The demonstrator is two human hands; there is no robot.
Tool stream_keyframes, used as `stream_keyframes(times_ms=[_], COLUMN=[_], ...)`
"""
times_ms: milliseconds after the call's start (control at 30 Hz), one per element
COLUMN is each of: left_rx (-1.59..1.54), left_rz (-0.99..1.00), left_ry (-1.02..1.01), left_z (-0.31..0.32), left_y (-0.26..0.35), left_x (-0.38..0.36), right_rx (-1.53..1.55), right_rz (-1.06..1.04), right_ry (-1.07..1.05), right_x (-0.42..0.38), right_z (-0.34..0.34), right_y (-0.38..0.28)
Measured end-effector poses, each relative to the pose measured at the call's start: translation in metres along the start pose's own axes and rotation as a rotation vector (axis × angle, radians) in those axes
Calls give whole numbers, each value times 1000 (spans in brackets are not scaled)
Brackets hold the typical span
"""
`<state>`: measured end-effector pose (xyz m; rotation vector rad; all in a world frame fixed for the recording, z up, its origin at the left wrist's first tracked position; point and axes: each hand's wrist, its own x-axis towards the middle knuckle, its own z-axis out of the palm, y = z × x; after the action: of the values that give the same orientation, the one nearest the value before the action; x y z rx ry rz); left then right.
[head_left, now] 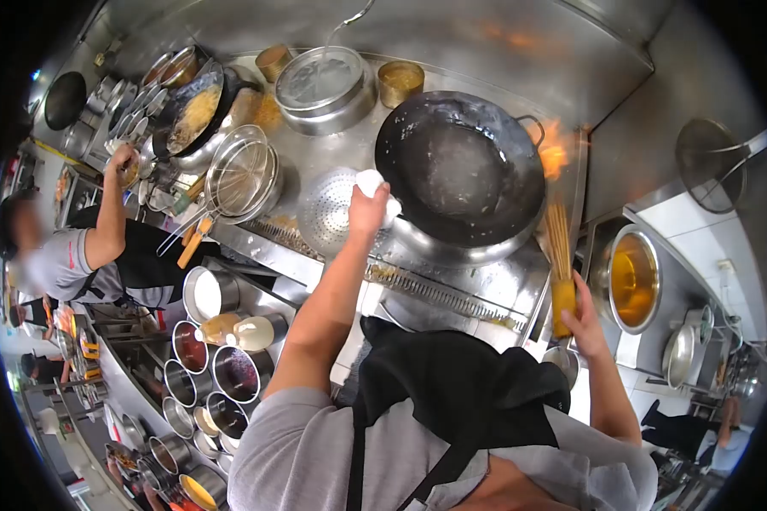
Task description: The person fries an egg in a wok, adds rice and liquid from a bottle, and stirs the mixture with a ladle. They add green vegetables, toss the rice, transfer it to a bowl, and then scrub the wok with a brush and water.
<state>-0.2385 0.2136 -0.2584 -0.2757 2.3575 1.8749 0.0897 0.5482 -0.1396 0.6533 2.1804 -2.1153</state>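
Note:
My left hand [368, 211] is closed around a white cloth [370, 180] at the near left rim of a large black wok [460, 170]. The wok sits over the burner, its inside wet with a little liquid at the bottom. To the right of the wok, my right hand [585, 319] grips a bamboo wok brush [561, 272], bristles pointing up and away from me. A yellow section wraps the brush's lower part. Below my left hand, partly covered by my forearm, lies a round perforated strainer [322, 209].
Flames [554, 152] rise beside the wok's far right edge. A metal bowl of yellow oil [635, 277] stands at right. Left are stacked wire strainers [243, 175], a lidded pot [324, 85] and containers of sauces [236, 373]. A co-worker [94, 255] works at another wok [198, 111].

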Motion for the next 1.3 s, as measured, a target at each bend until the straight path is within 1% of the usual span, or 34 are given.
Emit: stream_keyframes(times_ms=[33, 67, 100, 133, 167, 200, 233, 267, 300, 333, 367, 400, 433, 500, 533, 567, 633, 700, 733, 767, 800, 867, 900, 933, 967, 1000, 1033, 1100, 1167, 1233, 1300], left_rx=[-17, 48, 119, 130, 125, 182, 238, 253, 247, 296, 344, 371, 373, 371, 346, 338, 301, 326, 358, 359, 340, 327, 335, 340, 340, 351, 355, 349, 352, 371, 405], left_rz=[3, 50, 94, 100, 97, 55, 16, 10, 19, 16, 4, -21, -29, -15, -48, -40, -21, 10, 35, 33, 47, 47, 27, 8, 4, -4, -9, -2, 24, 36, 31], left_ry=[-2, 4, 14, 12, 18, 28, 41, 47, 62, 24, -19, -58, -56, -38, -61, -65, -75, -70, -68, -69, -72, -75, -85, -95, -95, -111, -123, -128, -150, -130, -136], left_z=[3, 7, 10, 13, 12, 10, 9, 10, 8, 7, 8, 4, 4, 4, 1, 0, 0, 1, 1, 1, 2, 0, -1, -1, -2, -3, -3, -6, -8, -4, -4], left_y=[0, -2, -4, -3, 1, 10, 15, 13, 14, 14, 13, 23, 22, 22, 26, 28, 26, 22, 20, 19, 20, 20, 21, 23, 26, 28, 30, 24, 23, 20, 32], left_x=[-1, -7, -13, -18, -23, -28, -29, -28, -25, -23, -22, -25, -24, -24, -25, -21, -25, -21, -21, -22, -21, -22, -22, -22, -23, -24, -24, -24, -18, -18, -20], right_rx=[-327, -653, -772, -884, -1026, -1167, -1221, -1272, -1196, -1152, -965, -924, -812, -528, -544, -551, -776, -855, -895, -937, -941, -1256, -1167, -1033, -843, -755, -762, -602, -876, -937, -1170], right_rz=[-182, -365, -264, -160, -163, -165, -155, -129, -187, -272, -347, -302, -187, -114, -14, 79, -207, -30, -12, 7, 5, -82, -121, 67, -493, -130, -132, 10, -648, -32, -10], right_ry=[19, 37, 3, -33, -155, -279, -389, -430, -368, -259, -171, 49, 165, 175, 47, -78, -355, -564, -595, -628, -631, -651, -594, -509, -385, -143, -145, 33, -236, -456, -487], right_x=[25, 50, 66, 83, 108, 135, 162, 189, 223, 260, 309, 332, 349, 325, 297, 272, 244, 196, 196, 199, 203, 214, 238, 264, 326, 318, 313, 293, 262, 205, 223], right_z=[-4, -6, 9, 31, 47, 62, 81, 109, 129, 150, 166, 190, 205, 235, 232, 231, 181, 134, 94, 68, 71, 85, 107, 138, 140, 183, 204, 227, 165, 116, 51], right_y=[-4, -14, -36, -58, -64, -63, -56, -48, -31, -23, -12, -23, -20, -3, -10, -21, -12, -57, -50, -46, -55, -72, -57, -58, 2, -36, -34, -16, 42, -21, -36])
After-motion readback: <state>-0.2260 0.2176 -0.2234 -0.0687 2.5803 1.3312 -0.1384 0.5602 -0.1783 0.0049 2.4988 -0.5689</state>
